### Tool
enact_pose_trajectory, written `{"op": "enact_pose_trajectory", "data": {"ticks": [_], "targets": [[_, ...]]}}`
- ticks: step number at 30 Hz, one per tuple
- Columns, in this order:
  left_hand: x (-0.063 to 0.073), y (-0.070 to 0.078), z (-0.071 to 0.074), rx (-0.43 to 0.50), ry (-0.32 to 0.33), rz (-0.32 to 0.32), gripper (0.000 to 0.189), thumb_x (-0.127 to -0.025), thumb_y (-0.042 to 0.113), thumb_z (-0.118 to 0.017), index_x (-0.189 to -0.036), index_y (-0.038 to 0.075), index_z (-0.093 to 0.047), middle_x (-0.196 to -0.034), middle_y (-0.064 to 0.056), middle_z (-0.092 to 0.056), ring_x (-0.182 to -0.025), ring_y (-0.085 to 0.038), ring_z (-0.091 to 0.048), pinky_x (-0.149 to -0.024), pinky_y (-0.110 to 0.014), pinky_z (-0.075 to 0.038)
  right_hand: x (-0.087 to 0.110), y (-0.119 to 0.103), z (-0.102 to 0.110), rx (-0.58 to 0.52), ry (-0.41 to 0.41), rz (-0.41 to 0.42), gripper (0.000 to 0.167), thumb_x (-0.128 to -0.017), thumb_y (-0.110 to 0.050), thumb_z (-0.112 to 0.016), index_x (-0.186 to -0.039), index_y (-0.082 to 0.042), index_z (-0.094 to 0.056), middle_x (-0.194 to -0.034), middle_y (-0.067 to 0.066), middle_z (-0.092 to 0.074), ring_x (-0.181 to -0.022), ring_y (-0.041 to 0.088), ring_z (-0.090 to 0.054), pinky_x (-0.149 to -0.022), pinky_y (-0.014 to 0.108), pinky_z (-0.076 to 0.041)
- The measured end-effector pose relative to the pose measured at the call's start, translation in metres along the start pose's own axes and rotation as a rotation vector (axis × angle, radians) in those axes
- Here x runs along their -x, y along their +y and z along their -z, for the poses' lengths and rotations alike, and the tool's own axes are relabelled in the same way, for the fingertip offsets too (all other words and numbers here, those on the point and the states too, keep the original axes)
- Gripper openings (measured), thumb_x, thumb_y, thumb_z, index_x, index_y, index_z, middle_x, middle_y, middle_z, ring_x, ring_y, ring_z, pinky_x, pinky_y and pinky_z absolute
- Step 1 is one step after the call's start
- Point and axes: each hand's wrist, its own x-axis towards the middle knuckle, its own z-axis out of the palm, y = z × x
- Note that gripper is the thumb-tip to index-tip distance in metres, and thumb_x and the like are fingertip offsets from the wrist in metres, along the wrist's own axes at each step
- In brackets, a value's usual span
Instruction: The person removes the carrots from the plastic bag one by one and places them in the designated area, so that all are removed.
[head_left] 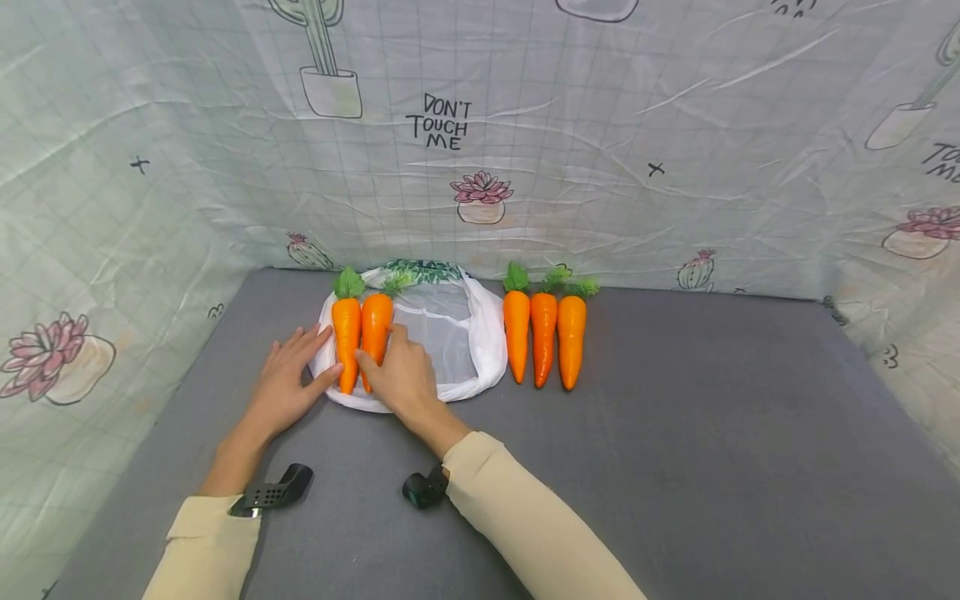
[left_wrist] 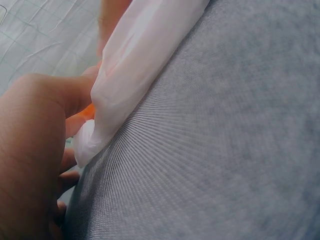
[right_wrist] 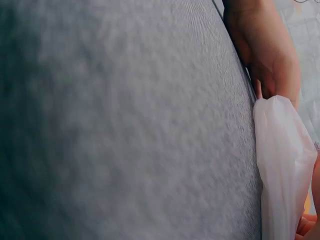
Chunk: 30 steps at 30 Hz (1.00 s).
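A white plastic bag [head_left: 491, 342] lies spread on the grey table with its rim forming a ring. Two orange carrots with green tops lie side by side at its left: the left carrot [head_left: 346, 329] and the right carrot [head_left: 377, 315]. My right hand [head_left: 405, 373] pinches the right carrot between thumb and fingers. On the bag's left rim rests my left hand [head_left: 281, 387], its fingers stretched out and its thumb at the left carrot's lower part. In the left wrist view, the bag's edge [left_wrist: 135, 60] hides most of the carrots.
Three more carrots [head_left: 543, 337] stand in a row just right of the bag, tops toward the back. Behind the grey table [head_left: 712, 450] hangs a printed curtain [head_left: 570, 158], which also runs along both sides.
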Motion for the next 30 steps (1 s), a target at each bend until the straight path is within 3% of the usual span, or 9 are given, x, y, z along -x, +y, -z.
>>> {"op": "enact_pose_trajectory", "data": {"ticks": [12, 20, 30], "targets": [[-0.0013, 0.0016, 0.0023, 0.002, 0.000, -0.002, 0.066, -0.092, 0.040, -0.059, -0.141, -0.001, -0.043, -0.144, -0.027, -0.038, -0.135, -0.048, -0.025, -0.109, -0.064, -0.007, -0.0020, -0.0037, -0.0030, 0.085, 0.012, -0.007, 0.062, -0.087, -0.047, -0.064, -0.129, -0.003, -0.052, -0.094, 0.012, -0.068, -0.078, 0.026, -0.067, -0.062, 0.036, -0.053], [-0.0019, 0.0025, 0.0034, -0.003, -0.023, 0.018, 0.067, -0.092, 0.042, -0.058, -0.142, -0.001, -0.042, -0.146, -0.026, -0.036, -0.136, -0.048, -0.024, -0.109, -0.064, -0.007, -0.0021, -0.0034, -0.0006, 0.041, 0.026, -0.008, 0.049, -0.086, -0.038, -0.063, -0.121, -0.003, -0.056, -0.085, 0.010, -0.066, -0.073, 0.028, -0.066, -0.058, 0.037, -0.052], [-0.0028, 0.0026, 0.0048, 0.007, -0.013, 0.009, 0.066, -0.092, 0.040, -0.059, -0.141, -0.001, -0.043, -0.145, -0.027, -0.037, -0.135, -0.048, -0.024, -0.108, -0.065, -0.007, -0.0024, -0.0044, 0.0033, -0.037, 0.025, -0.001, 0.045, -0.080, -0.033, -0.069, -0.110, -0.002, -0.058, -0.071, 0.003, -0.057, -0.058, 0.016, -0.055, -0.048, 0.025, -0.043]]}}
